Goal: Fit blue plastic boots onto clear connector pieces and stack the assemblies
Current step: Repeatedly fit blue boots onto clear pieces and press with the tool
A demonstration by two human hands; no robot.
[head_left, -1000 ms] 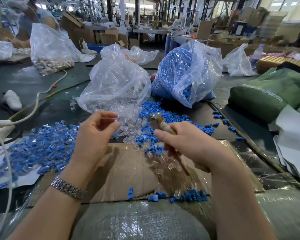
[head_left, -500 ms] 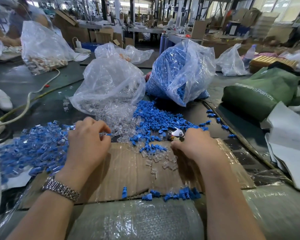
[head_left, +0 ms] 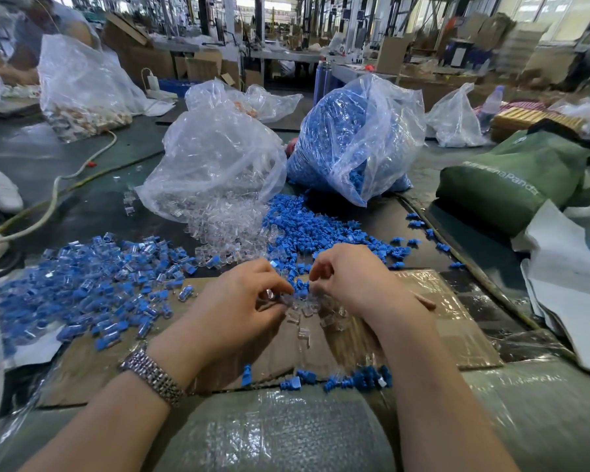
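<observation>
My left hand (head_left: 239,311) pinches a clear connector piece (head_left: 281,298) between thumb and fingertips over the cardboard sheet (head_left: 450,332). My right hand (head_left: 355,284) is curled beside it, fingertips almost touching the left ones above a few loose clear connectors (head_left: 307,311). A wooden tool handle (head_left: 424,302) pokes out from under my right palm. Loose blue boots (head_left: 314,229) lie just beyond my hands. A spill of clear connectors (head_left: 225,233) lies to their left. Several finished blue-and-clear assemblies (head_left: 92,287) are heaped at the left.
A clear bag of connectors (head_left: 215,158) and a bag of blue boots (head_left: 348,137) stand behind the piles. A green bag (head_left: 511,182) and white sheets (head_left: 573,284) lie at the right. A white cable (head_left: 50,209) crosses the left side. Several stray boots (head_left: 358,381) line the cardboard's near edge.
Both hands came down from chest height to the cardboard and moved together at its middle. The tool's tip, raised a second ago, is now hidden under my right hand.
</observation>
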